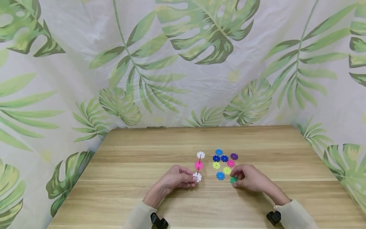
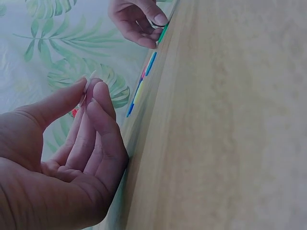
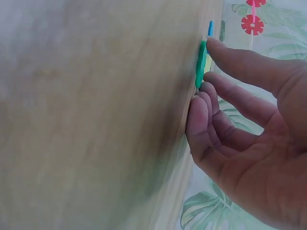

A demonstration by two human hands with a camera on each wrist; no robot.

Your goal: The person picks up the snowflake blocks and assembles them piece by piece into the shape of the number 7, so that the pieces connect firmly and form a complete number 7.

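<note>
My left hand (image 1: 175,178) pinches a white notched plastic disc (image 1: 197,175) between thumb and fingertips. That disc is the near end of a linked chain, with a pink disc (image 1: 199,165) midway and another white disc (image 1: 201,154) at the far end. Red discs (image 3: 245,28) stand edge-on between them. At the right, my right hand (image 1: 253,179) grips a green notched disc (image 1: 233,180) at its edges, thumb on one side and a fingertip on the other. In the right wrist view the green disc lies close against the tabletop.
Beyond the green disc lie several loose discs: yellow (image 1: 227,170), light blue (image 1: 220,176), dark blue (image 1: 224,158), pink (image 1: 231,163) and purple (image 1: 234,156). They rest on a wooden table (image 1: 137,159), with a leaf-patterned cloth (image 1: 200,79) hanging behind its back edge.
</note>
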